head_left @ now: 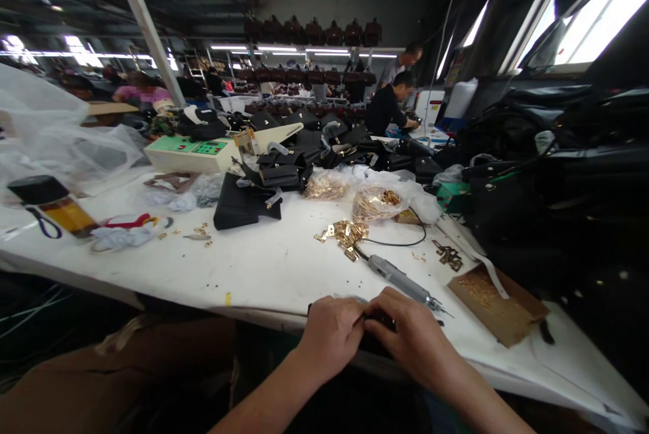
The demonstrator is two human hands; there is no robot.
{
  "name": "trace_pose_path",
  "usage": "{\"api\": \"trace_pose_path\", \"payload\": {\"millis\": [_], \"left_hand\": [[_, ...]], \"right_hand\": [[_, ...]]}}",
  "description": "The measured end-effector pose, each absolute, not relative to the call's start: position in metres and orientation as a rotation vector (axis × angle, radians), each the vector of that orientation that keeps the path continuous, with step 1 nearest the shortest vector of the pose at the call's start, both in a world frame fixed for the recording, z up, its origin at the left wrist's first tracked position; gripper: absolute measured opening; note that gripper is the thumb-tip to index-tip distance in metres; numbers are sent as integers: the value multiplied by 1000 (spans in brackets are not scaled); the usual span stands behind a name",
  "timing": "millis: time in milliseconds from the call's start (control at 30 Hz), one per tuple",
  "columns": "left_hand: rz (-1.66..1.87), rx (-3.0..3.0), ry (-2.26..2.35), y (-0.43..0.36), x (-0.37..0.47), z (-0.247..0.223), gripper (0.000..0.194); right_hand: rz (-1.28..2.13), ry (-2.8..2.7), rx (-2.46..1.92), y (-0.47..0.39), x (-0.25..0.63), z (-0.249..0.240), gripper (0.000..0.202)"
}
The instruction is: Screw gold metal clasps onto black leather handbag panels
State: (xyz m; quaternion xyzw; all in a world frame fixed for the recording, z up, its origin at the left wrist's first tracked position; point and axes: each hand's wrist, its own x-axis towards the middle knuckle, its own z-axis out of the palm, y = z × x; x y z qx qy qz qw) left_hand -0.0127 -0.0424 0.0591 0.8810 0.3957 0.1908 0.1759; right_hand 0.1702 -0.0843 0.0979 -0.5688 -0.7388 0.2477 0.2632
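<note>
My left hand (334, 329) and my right hand (400, 326) meet at the front edge of the table, fingers curled and closed. Between them is a black leather-like piece (384, 320), mostly hidden by the fingers, so its full shape does not show. Just beyond my right hand lies a grey electric screwdriver (400, 278), its bit pointing right and its black cord running back. A pile of gold metal fittings (347, 236) sits behind the screwdriver. Farther right is an open cardboard box (499, 309) holding small gold pieces (476, 287).
Plastic bags of gold fittings (378, 205) and black handbags (248, 201) cover the back of the white table (284, 265). Darker metal fittings (447, 255) lie right, a bottle (63, 211) left. A pale machine (193, 153) stands behind. Other people (388, 109) work farther off.
</note>
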Motion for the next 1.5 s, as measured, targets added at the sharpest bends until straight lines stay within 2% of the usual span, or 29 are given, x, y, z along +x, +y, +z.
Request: {"api": "trace_pose_path", "payload": {"millis": [200, 267, 400, 500, 567, 667, 767, 867, 967, 1200, 1367, 1500], "left_hand": [[429, 2334, 1103, -32, -14, 71, 23], [476, 2346, 1084, -30, -16, 68, 25], [602, 2500, 1105, -31, -18, 50, 24], [703, 2575, 1092, -34, -18, 38, 26], [713, 2552, 1075, -34, -18, 36, 23], [622, 2454, 1060, -31, -22, 44, 23], [480, 2283, 1005, -27, -30, 57, 29], [365, 2149, 920, -27, -38, 61, 30], [414, 2121, 973, -29, -42, 50, 30], [646, 2254, 1012, -27, -42, 27, 21], [771, 2318, 1026, -28, -45, 29, 18], [1010, 2330, 1051, -32, -49, 28, 14]], "right_hand": [[870, -1904, -1443, -83, 176, 105, 12], [934, -1846, -1440, -89, 190, 115, 20], [999, -1856, -1693, -108, 242, 120, 28], [919, -2011, -1937, -116, 281, 113, 17], [776, -2068, -1988, -106, 289, 111, 18], [601, -2119, -1851, -65, 262, 111, 26], [519, -2243, -1700, -5, 209, 100, 21], [410, -2448, -1890, 50, 162, 75, 21], [329, -2476, -2050, 83, 140, 50, 17], [255, -2426, -2132, 96, 137, 28, 21], [261, -2335, -2057, 90, 142, 25, 11], [284, -2272, -1892, 72, 151, 21, 8]]}}
